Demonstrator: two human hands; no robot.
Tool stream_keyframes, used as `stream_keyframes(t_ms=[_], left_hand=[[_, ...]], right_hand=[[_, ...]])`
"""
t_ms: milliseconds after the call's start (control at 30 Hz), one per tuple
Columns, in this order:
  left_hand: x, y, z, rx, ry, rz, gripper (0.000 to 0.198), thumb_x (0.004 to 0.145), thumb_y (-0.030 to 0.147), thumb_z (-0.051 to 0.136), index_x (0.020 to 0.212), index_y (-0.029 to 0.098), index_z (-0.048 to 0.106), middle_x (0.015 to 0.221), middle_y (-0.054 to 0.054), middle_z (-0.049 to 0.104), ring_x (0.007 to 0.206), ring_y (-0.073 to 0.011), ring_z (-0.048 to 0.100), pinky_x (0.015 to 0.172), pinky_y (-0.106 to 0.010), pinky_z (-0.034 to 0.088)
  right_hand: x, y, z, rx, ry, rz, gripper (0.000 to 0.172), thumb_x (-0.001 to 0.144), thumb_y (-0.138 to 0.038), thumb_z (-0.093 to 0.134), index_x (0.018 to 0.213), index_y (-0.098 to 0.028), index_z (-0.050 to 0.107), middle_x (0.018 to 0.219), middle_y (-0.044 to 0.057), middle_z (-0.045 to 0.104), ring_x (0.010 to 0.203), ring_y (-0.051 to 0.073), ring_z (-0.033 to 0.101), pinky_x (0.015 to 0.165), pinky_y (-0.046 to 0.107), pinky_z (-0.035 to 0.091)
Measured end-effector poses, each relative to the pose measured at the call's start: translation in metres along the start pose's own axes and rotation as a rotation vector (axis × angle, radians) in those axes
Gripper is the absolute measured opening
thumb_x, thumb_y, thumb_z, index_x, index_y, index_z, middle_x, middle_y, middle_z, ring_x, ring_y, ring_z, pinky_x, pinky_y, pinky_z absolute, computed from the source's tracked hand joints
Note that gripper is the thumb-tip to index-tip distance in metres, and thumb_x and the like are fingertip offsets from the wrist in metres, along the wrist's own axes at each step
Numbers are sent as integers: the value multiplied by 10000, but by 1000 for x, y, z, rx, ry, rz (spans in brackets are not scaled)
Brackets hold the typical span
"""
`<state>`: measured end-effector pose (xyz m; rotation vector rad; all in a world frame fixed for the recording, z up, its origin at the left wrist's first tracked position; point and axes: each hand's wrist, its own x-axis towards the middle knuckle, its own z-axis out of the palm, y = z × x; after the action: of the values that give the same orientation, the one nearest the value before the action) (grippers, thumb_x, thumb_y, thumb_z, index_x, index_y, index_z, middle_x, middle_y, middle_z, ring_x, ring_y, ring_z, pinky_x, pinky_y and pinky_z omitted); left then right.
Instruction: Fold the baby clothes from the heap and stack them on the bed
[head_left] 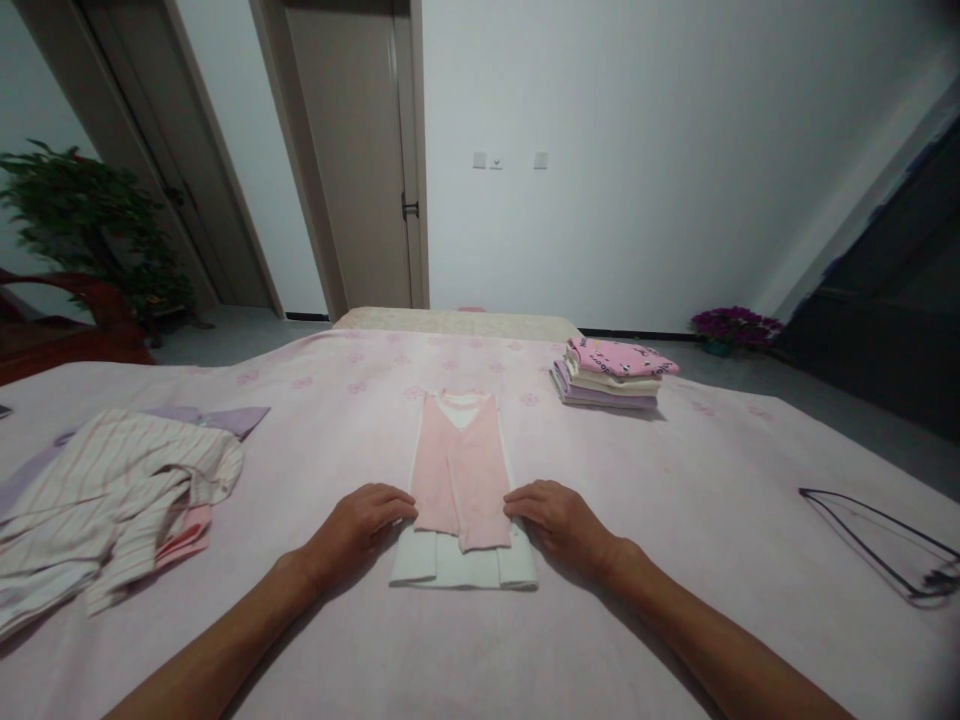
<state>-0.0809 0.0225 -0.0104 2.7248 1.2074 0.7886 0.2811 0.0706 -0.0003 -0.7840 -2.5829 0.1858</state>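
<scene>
A pink and white garment (480, 480) lies flat in front of me, its sides folded inward into a narrow strip, with the white hem nearest me. My left hand (375, 515) rests at its left edge, fingertips touching the cloth and bent close together. At the right edge, my right hand (551, 515) touches the pink part with its fingertips in the same way. Whether either hand pinches any fabric is hard to see.
Loose striped and purple clothes (127, 490) lie at the left. A folded stack of clothes (611, 375) sits at the back right. A black hanger (877, 540) lies at the far right on the pink sheet (330, 640).
</scene>
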Motion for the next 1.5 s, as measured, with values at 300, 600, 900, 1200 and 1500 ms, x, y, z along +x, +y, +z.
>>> stream_keyframes(t_ms=[300, 600, 900, 1200, 1500], left_hand=[[27, 31, 16, -149, 28, 76, 192, 961, 165, 514, 1044, 207, 682, 1035, -77, 729, 968, -184, 654, 867, -328, 499], [27, 43, 14, -171, -118, 29, 369, 870, 39, 487, 1143, 223, 654, 1077, -73, 674, 1002, -211, 592, 880, -350, 478], [27, 42, 16, -172, -120, 20, 321, 908, 72, 470, 1127, 228, 646, 1059, -75, 656, 998, -211, 577, 872, -355, 470], [24, 45, 20, -163, -46, -4, 245, 918, 70, 451, 968, 209, 646, 981, -67, 671, 943, -198, 594, 827, -339, 480], [25, 53, 14, -132, -11, 51, 299, 947, 156, 470, 1222, 202, 581, 1201, -114, 625, 1097, -229, 569, 952, -382, 476]], right_hand=[[78, 11, 10, 18, 32, 72, 256, 962, -179, 518, 1120, -213, 716, 1125, 58, 721, 996, 183, 673, 860, 286, 520], [137, 23, 25, -32, -218, -109, 277, 890, -135, 590, 1091, -276, 719, 1298, 12, 643, 1034, 171, 655, 843, 272, 501], [135, 25, 39, -95, -202, -22, 151, 928, -157, 552, 1023, -220, 651, 1081, 48, 658, 888, 163, 605, 766, 272, 442], [134, 26, 47, -88, -74, 103, 140, 971, -157, 493, 1034, -221, 601, 1063, 32, 641, 924, 161, 589, 786, 262, 424], [126, 40, 45, 91, 118, 229, 162, 966, -194, 517, 1071, -219, 638, 1073, 45, 669, 968, 165, 614, 865, 280, 458]])
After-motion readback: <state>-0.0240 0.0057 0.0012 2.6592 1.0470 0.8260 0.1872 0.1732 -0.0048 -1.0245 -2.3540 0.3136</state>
